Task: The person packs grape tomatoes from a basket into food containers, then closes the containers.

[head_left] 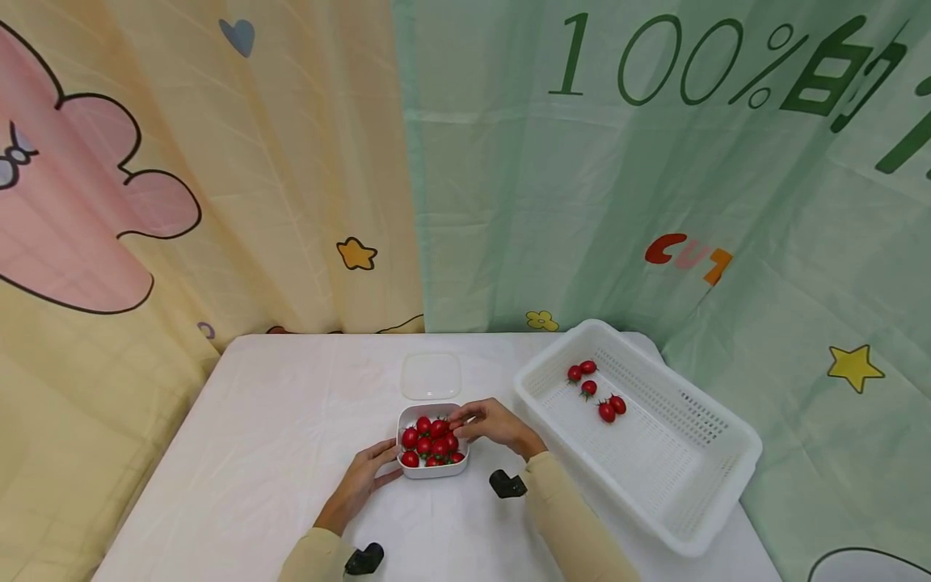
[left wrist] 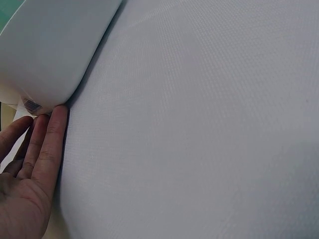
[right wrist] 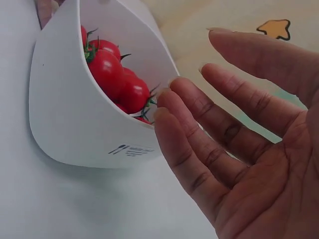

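Note:
A small white container (head_left: 435, 473) on the table holds several red cherry tomatoes (head_left: 439, 447) with green stems. My left hand (head_left: 358, 483) is at its left side; in the left wrist view the straight fingertips of that hand (left wrist: 37, 179) touch the container's lower wall (left wrist: 55, 50). Over the back right rim is my right hand (head_left: 498, 424). The right wrist view shows this hand (right wrist: 249, 144) with its fingers spread and slightly bent, nothing between them, beside the container (right wrist: 65, 114) and its tomatoes (right wrist: 107, 74).
Behind the container lies a clear lid (head_left: 431, 377). To the right stands a large white perforated basket (head_left: 655, 461) with several more cherry tomatoes (head_left: 607, 411) toward its far end. Printed curtains (head_left: 494, 202) hang behind the white-covered table (head_left: 291, 404).

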Tool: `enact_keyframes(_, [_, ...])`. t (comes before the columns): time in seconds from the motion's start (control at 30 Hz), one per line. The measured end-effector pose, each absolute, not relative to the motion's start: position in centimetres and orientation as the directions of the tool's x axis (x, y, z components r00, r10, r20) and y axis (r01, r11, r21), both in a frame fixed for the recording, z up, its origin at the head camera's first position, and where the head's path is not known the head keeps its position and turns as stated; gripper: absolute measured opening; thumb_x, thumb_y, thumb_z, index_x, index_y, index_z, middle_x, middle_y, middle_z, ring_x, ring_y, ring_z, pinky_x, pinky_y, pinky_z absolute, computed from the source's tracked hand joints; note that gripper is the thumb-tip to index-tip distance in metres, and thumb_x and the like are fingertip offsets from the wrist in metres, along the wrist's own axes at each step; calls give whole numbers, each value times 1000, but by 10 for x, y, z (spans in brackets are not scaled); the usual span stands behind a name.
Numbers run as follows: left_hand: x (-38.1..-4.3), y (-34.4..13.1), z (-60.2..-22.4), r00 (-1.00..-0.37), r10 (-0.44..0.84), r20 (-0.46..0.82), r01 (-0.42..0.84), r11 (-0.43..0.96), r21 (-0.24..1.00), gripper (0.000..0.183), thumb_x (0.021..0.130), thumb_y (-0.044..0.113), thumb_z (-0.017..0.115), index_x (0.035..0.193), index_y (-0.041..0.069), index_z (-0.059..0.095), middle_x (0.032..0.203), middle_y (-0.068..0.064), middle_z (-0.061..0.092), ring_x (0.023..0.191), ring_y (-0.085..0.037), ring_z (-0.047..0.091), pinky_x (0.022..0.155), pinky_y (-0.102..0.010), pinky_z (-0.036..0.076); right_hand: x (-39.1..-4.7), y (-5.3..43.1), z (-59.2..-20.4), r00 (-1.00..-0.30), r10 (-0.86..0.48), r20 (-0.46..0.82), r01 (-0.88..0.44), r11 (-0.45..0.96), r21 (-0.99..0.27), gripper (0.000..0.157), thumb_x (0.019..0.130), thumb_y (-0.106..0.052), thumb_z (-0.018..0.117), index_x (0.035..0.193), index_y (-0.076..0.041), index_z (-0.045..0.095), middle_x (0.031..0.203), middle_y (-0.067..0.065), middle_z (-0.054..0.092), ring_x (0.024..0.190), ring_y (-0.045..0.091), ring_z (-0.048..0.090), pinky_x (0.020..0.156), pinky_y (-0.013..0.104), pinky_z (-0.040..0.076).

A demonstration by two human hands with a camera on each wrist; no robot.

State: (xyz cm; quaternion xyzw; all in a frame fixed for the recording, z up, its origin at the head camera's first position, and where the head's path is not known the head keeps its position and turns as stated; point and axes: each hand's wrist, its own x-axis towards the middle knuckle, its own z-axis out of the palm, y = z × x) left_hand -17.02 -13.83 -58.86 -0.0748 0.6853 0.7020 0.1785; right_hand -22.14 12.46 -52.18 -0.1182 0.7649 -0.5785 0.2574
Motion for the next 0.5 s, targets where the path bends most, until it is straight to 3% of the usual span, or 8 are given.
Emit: enact_keyframes(0.5, [-171,-139,-590,-924,149,-352,-355,1,935,59,98,25,57,139,-13,38,142,-31,39,124,-40,47,94,-45,51,-227,169,-501,-881,-431,-195,89,253,-963,35,93,-16,64,121,5,60,111,12,66,92,21,65,84,38,57])
